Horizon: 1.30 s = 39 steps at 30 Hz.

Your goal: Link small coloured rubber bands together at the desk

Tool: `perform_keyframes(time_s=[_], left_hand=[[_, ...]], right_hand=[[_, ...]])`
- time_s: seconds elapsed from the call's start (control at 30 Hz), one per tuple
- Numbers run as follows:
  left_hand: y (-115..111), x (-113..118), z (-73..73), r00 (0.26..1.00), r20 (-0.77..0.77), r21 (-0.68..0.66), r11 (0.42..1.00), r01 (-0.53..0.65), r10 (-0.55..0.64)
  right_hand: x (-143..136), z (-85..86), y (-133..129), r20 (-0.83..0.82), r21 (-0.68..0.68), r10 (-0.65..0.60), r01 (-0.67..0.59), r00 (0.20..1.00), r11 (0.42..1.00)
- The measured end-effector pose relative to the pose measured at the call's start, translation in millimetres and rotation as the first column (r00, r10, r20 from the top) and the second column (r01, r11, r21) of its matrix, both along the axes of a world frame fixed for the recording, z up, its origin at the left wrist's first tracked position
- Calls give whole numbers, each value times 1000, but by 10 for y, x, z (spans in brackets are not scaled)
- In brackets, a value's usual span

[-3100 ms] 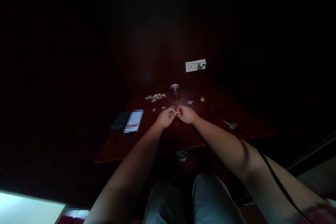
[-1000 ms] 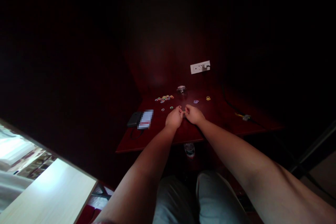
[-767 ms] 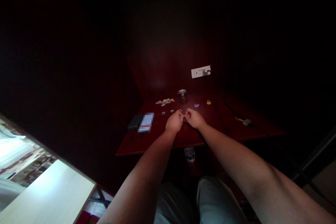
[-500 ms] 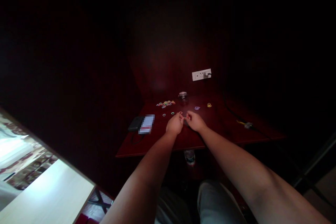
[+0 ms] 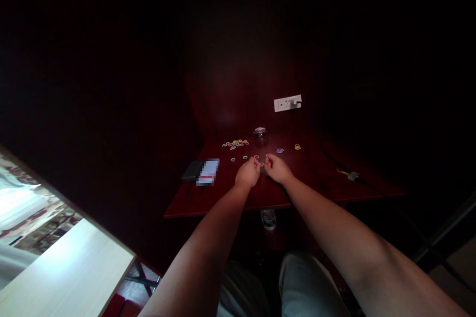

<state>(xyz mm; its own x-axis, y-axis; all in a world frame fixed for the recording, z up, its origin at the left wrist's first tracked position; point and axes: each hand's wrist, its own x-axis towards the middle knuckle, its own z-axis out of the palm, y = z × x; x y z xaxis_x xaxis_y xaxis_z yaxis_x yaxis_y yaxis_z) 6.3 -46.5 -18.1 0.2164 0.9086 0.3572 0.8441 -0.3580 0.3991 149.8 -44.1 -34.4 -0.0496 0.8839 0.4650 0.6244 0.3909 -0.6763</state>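
My left hand [image 5: 248,173] and my right hand [image 5: 278,169] meet over the middle of the dark red table, fingertips pinched. Between them is a small orange hair tie [image 5: 262,164], gripped from both sides. Just beyond my fingers lies a pinkish-orange hair tie [image 5: 256,157], with a green one [image 5: 245,157] and a pale one [image 5: 232,159] to its left. Farther back, a loose pile of multicoloured hair ties [image 5: 236,144] is spread out. Purple hair ties [image 5: 280,150] and yellow hair ties [image 5: 297,147] form separate little groups to the right.
A clear lidded jar [image 5: 261,136] stands toward the back wall. At the left are a black power bank [image 5: 192,171] and a blurred-out phone [image 5: 208,172]. A cable [image 5: 353,176] runs along the right side. Below the table edge [image 5: 223,212] a bottle [image 5: 268,219] shows.
The hair tie between my hands has turned or shifted slightly, showing more of its loop. My hands stay in nearly the same place, and the camera view has moved a little.
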Motion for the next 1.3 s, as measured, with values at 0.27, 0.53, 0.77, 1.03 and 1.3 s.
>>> perform_keyframes(time_s=[0.27,0.53,0.77,1.03,1.3], left_hand=[[-2,-1,7,998,62,6,1000,18,-18],[-12,-6,9,992,120,-6,999,46,-45],[-20,-18,-3,984,149,-27,994,104,-99],[-4,-33,-24,983,148,-8,994,112,-110],[-6,-28,-18,985,147,-23,996,91,-87]], right_hand=[[21,-19,33,0,-27,16,-16,1000,999],[24,-2,26,24,-30,0,1,1000,1000],[27,22,7,30,-13,-6,6,1000,1000],[32,-7,47,42,5,-19,19,999,1000],[28,5,38,41,15,-21,20,999,1000]])
